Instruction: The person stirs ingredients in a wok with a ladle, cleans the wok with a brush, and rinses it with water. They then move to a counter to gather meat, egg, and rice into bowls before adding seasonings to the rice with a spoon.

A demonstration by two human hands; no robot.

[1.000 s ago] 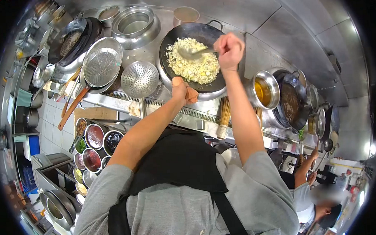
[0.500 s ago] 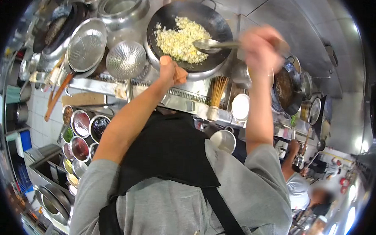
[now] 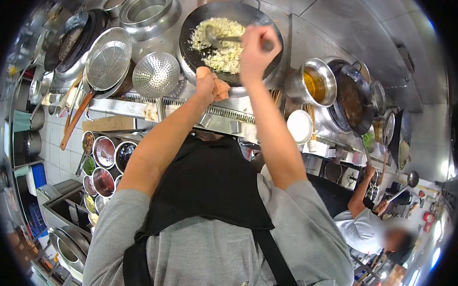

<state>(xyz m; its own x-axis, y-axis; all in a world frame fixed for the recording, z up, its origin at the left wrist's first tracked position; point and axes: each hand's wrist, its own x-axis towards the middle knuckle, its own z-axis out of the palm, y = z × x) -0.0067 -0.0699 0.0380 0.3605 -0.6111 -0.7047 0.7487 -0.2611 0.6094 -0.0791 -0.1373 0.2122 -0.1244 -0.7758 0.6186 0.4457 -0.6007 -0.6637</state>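
A black wok (image 3: pixel 268 33) sits on the stove at the top centre, holding chopped pale yellow and white food (image 3: pixel 226 60). With my left hand (image 3: pixel 206 82) I grip an orange-brown cloth (image 3: pixel 220 90) at the wok's near rim. My right hand (image 3: pixel 258 48) is closed round the handle of a metal ladle (image 3: pixel 213 36) above the wok. The ladle's bowl lies in the food, left of my right hand, and looks blurred by motion.
Left of the wok are a perforated skimmer (image 3: pixel 156 75) and a mesh strainer (image 3: pixel 108 59). A pot of yellow oil (image 3: pixel 320 83) and another wok (image 3: pixel 352 101) stand right. Sauce containers (image 3: pixel 104 151) are lower left; a co-worker (image 3: pixel 360 231) is lower right.
My right hand has moved left over the wok with the ladle, whose bowl has shifted left and up through the food. The oil pot is now in clear view. My left hand has hardly moved.
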